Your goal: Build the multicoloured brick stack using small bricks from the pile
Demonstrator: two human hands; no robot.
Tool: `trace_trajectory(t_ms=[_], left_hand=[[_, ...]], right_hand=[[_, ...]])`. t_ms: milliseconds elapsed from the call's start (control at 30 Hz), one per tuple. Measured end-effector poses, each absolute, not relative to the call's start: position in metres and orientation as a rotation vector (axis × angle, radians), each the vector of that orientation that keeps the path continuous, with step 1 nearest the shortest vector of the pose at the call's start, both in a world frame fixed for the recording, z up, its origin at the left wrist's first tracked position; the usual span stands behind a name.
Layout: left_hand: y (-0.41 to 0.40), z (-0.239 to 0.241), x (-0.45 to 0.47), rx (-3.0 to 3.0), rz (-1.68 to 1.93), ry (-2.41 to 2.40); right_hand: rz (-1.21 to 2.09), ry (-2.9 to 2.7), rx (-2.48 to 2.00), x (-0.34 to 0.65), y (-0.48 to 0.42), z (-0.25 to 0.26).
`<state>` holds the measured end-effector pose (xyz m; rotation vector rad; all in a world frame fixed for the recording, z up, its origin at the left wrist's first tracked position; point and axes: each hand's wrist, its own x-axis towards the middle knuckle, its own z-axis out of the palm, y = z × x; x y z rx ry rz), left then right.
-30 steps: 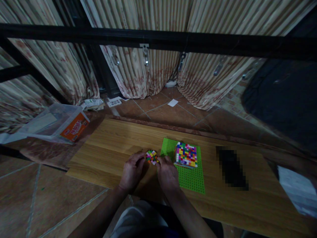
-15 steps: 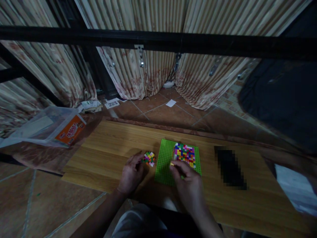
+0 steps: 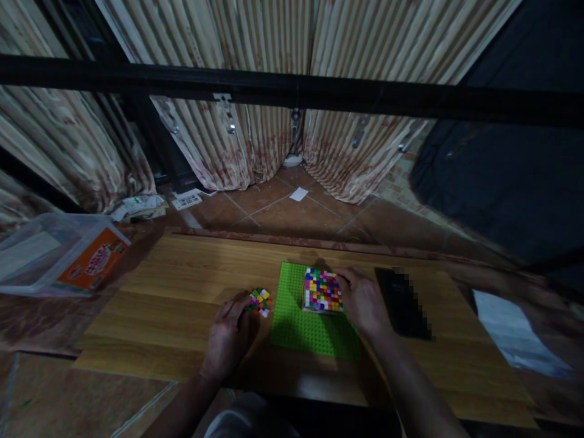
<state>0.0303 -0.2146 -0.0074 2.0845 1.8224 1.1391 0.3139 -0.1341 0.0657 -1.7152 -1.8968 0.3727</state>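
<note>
A green studded baseplate (image 3: 289, 304) lies on the wooden table. On it stands a raised rectangular block of small multicoloured building bricks (image 3: 322, 291). My right hand (image 3: 365, 301) is at the block's right side, thumb and fingertips closed near its upper right corner. Whatever they pinch is hidden from me. To the left of the baseplate is a small pile of loose coloured bricks (image 3: 260, 302). My left hand (image 3: 227, 337) rests beside that pile with loosely curved fingers, its fingertips at the pile's left edge and nothing visible in its grasp.
A dark flat object (image 3: 401, 304), partly pixelated, lies right of the baseplate on the wooden table (image 3: 182, 286). White paper (image 3: 515, 331) is beyond the table's right end. A clear plastic box (image 3: 68, 249) with an orange label stands at left. Curtains (image 3: 269, 140) hang behind.
My right hand has moved from the block's left side, where it pinched a small yellowish brick, to its right side. My left hand stays by the pile. The view has shifted right.
</note>
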Motion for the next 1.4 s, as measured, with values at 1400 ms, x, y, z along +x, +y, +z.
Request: trace_trajectory(t_ms=[1400], left_hand=[[-0.222, 0.013, 0.049, 1.470, 1.350, 1.592]], right_hand=[[0.443, -1.715, -1.412, 0.305, -0.168, 0.063]])
